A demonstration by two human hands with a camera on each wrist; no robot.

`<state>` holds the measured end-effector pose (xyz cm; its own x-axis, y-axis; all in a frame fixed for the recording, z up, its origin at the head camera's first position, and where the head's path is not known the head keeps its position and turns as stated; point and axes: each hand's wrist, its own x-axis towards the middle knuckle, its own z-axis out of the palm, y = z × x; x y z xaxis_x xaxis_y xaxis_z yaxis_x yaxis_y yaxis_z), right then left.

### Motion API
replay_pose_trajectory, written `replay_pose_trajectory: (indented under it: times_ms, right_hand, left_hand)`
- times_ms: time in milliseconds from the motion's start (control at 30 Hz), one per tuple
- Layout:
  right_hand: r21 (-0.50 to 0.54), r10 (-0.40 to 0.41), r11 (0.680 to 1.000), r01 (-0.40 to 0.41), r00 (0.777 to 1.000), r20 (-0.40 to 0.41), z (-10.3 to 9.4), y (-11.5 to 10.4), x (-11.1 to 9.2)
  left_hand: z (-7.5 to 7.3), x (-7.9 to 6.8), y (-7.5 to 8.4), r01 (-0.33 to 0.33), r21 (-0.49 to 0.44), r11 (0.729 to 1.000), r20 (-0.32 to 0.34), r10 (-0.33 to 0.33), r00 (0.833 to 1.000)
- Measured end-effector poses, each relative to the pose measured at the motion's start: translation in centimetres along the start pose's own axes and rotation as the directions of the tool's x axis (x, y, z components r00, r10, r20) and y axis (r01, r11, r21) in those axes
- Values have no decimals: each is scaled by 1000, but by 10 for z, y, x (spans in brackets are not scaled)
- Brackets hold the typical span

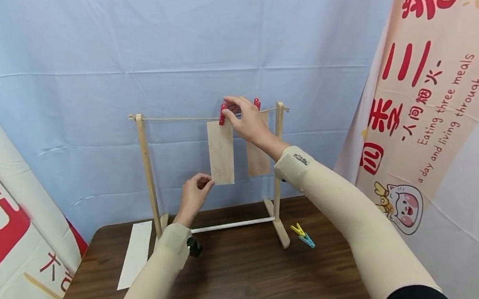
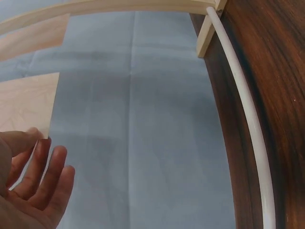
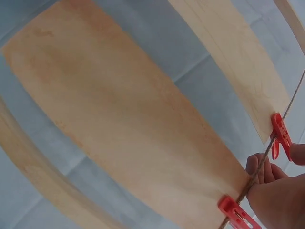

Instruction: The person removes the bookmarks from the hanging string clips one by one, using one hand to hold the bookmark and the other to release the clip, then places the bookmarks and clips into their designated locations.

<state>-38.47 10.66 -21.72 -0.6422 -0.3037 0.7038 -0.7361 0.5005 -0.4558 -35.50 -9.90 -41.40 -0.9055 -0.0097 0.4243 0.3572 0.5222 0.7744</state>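
Observation:
A thin pale wooden board hangs upright from a string, with a red clothespin at its top edge. My left hand pinches the board's lower left corner between thumb and finger; the left wrist view shows the thumb over that corner. At the top, my right hand holds the red clothespin, its thumb against one handle in the right wrist view. Some of its fingers pass behind the string. A second wooden board hangs to the right under another red clothespin, partly hidden by my right hand in the head view.
The string is tied between two wooden posts of a rack standing on a dark wood table. A white rod joins the posts low down. One white strip lies left; a yellow clothespin and a blue one lie right.

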Motion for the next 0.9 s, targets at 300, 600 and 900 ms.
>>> replay_pose_trajectory:
  times_ms: [300,600,900]
  right_hand:
    - [29,16,999,-16,1000,11,0,3,2]
    - [79,44,996,-47,998,35,-2,4,1]
    - [116,43,992,-46,999,27,-4,4,1]
  left_hand:
    - [-1,-3,-1,-6,-11,1000,22,7,1000]
    - [1,-7,-8,-15,-48,999,29,16,999]
    - [2,-10,-12,-56,-71,996,22,58,998]
